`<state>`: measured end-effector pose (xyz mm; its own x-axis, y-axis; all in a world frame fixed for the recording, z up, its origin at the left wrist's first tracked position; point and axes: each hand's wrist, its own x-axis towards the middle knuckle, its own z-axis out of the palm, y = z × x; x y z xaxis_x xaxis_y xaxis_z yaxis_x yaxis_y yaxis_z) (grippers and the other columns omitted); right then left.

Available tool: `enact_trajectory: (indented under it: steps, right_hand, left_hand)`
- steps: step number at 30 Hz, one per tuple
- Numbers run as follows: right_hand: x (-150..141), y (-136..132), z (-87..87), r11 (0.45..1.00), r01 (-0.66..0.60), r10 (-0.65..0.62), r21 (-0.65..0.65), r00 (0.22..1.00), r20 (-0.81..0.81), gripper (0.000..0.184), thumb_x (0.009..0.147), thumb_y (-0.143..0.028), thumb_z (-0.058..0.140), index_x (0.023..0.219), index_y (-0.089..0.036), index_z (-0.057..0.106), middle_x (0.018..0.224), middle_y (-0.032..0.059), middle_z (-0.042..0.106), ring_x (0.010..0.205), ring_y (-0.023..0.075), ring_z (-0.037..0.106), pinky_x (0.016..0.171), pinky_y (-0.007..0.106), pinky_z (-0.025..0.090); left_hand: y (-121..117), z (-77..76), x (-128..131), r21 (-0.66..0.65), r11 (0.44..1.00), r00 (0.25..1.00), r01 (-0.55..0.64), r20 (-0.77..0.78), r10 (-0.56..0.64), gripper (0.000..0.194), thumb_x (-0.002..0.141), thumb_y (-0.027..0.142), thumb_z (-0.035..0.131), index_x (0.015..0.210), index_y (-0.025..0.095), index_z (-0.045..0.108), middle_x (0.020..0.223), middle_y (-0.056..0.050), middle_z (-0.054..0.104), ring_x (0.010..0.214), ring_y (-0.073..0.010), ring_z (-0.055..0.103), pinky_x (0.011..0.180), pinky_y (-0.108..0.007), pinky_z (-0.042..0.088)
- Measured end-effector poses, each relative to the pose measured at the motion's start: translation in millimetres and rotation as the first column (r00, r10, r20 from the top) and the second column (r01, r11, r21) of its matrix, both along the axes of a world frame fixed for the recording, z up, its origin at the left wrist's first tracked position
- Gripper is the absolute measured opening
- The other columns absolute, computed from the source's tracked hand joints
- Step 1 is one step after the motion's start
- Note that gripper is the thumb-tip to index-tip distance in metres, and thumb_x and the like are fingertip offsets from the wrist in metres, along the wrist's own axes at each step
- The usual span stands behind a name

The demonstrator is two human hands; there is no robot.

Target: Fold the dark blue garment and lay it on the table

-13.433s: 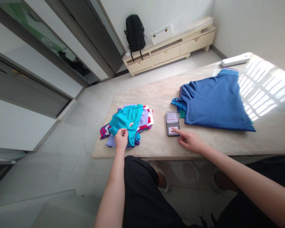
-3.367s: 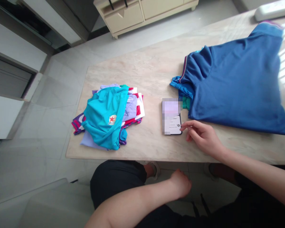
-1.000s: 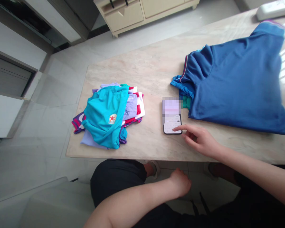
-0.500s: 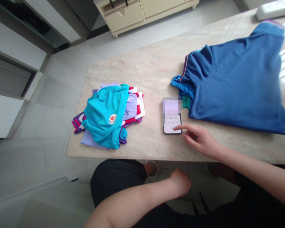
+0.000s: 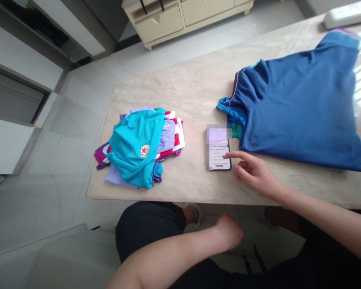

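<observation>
A phone (image 5: 218, 152) lies flat on the marble table (image 5: 195, 88), its screen lit. My right hand (image 5: 254, 172) rests on the table beside it, index finger stretched onto the screen's right side, the other fingers loosely curled and holding nothing. Below the table edge, my left hand (image 5: 230, 233) is curled into a loose fist over my lap, and nothing shows in it. A pile of folded clothes with a teal shirt (image 5: 135, 146) on top lies at the table's left end. A dark blue shirt (image 5: 297, 112) is spread out to the right of the phone.
A white remote-like bar (image 5: 345, 14) lies at the table's far right corner. A beige low cabinet with drawers (image 5: 180, 16) stands on the floor beyond the table. Grey and white cupboards (image 5: 21, 68) line the left wall. My legs in black trousers (image 5: 150, 233) are under the table.
My right index finger has shifted slightly up the phone screen, and the screen's content has changed. My left hand stays in my lap. The view has shifted a little.
</observation>
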<state>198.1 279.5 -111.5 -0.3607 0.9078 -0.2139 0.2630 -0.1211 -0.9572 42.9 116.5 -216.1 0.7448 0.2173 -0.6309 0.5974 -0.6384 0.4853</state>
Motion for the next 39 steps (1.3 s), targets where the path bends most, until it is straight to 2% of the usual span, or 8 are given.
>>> enact_trajectory:
  steps: [7, 14, 18, 21, 23, 35, 37, 39]
  right_hand:
    - [-1, 1, 0.2, 1.0, 0.003, -0.003, -0.01, 1.0, -0.013, 0.037, 0.1, -0.035, 0.055, 0.135, -0.025, 0.062, 0.101, 0.0048, 0.075, 0.064, 0.0158, 0.06, 0.063, 0.031, 0.05]
    - [0, 0, 3.2, 0.994, 0.1, -0.099, 0.044, 0.995, -0.029, 0.038, 0.095, -0.033, 0.056, 0.13, -0.022, 0.065, 0.089, 0.003, 0.074, 0.063, 0.0162, 0.062, 0.062, 0.03, 0.049]
    - [14, -3, 14.5, 0.974, 0.203, -0.206, 0.096, 0.978, 0.024, 0.034, 0.09, -0.028, 0.056, 0.121, -0.022, 0.071, 0.09, 0.0032, 0.076, 0.064, 0.0156, 0.065, 0.066, 0.031, 0.052]
    - [27, -8, 29.0, 0.97, 0.219, -0.223, 0.103, 0.974, 0.034, 0.033, 0.088, -0.026, 0.057, 0.117, -0.02, 0.072, 0.108, 0.0063, 0.078, 0.064, 0.0133, 0.065, 0.065, 0.03, 0.054]
    - [32, -15, 41.3, 0.977, 0.193, -0.197, 0.094, 0.98, 0.03, 0.032, 0.088, -0.027, 0.058, 0.116, -0.018, 0.071, 0.115, 0.0088, 0.078, 0.063, 0.0129, 0.065, 0.061, 0.029, 0.055]
    - [-5, -97, 72.7, 0.966, -0.147, 0.1, -0.215, 0.972, -0.214, 0.04, 0.093, -0.048, 0.065, 0.119, -0.019, 0.071, 0.115, 0.0117, 0.079, 0.076, 0.0178, 0.074, 0.067, 0.032, 0.062]
    - [-13, -116, 71.7, 0.892, -0.249, 0.099, -0.378, 0.922, -0.374, 0.051, 0.101, -0.06, 0.051, 0.134, -0.023, 0.065, 0.13, 0.0131, 0.074, 0.096, 0.0232, 0.076, 0.08, 0.042, 0.064]
    - [-18, -132, 72.8, 0.848, -0.326, 0.105, -0.419, 0.876, -0.47, 0.054, 0.105, -0.062, 0.046, 0.14, -0.024, 0.062, 0.135, 0.013, 0.07, 0.109, 0.0264, 0.073, 0.089, 0.049, 0.062]
  left_hand:
    - [8, 22.3, -5, -0.016, 1.0, 1.0, -0.008, 0.014, 0.008, 0.03, 0.093, 0.038, 0.074, 0.106, 0.012, 0.079, 0.103, -0.017, 0.081, 0.097, -0.0356, 0.077, 0.081, -0.046, 0.058]
    - [77, 128.9, -52, -0.295, 0.881, 0.748, -0.37, 0.468, 0.471, 0.03, 0.104, 0.043, 0.058, 0.125, 0.026, 0.073, 0.122, -0.004, 0.079, 0.112, -0.0206, 0.075, 0.098, -0.03, 0.056]
    - [119, 178.0, -125, 0.16, 0.451, 0.424, -0.878, 0.697, 0.578, 0.026, 0.106, 0.032, 0.051, 0.11, 0.022, 0.075, 0.112, -0.007, 0.079, 0.11, -0.0215, 0.073, 0.103, -0.033, 0.054]
    - [145, 191.1, -180, 0.55, 0.042, 0.405, -0.834, 0.56, 0.723, 0.031, 0.102, 0.027, 0.056, 0.129, 0.018, 0.067, 0.146, -0.015, 0.063, 0.143, -0.0281, 0.053, 0.12, -0.04, 0.04]
    - [156, 192.4, -204, 0.648, -0.025, 0.315, -0.761, 0.403, 0.859, 0.048, 0.097, 0.03, 0.064, 0.141, 0.012, 0.057, 0.157, -0.022, 0.052, 0.148, -0.0342, 0.046, 0.119, -0.044, 0.039]
    - [109, 273.3, -164, 0.517, 0.158, 0.402, -0.841, 0.403, 0.822, 0.024, 0.101, 0.037, 0.058, 0.099, 0.017, 0.071, 0.105, -0.009, 0.077, 0.103, -0.0254, 0.071, 0.091, -0.032, 0.053]
    - [65, 289.6, -135, 0.377, 0.316, 0.465, -0.87, 0.421, 0.779, 0.035, 0.102, 0.051, 0.057, 0.099, 0.02, 0.072, 0.1, -0.003, 0.078, 0.096, -0.0204, 0.073, 0.087, -0.027, 0.056]
    - [22, 301.0, -105, -0.146, 0.71, 0.608, -0.689, 0.418, 0.676, 0.04, 0.096, 0.056, 0.066, 0.114, 0.021, 0.074, 0.108, -0.004, 0.078, 0.098, -0.0212, 0.075, 0.089, -0.028, 0.058]
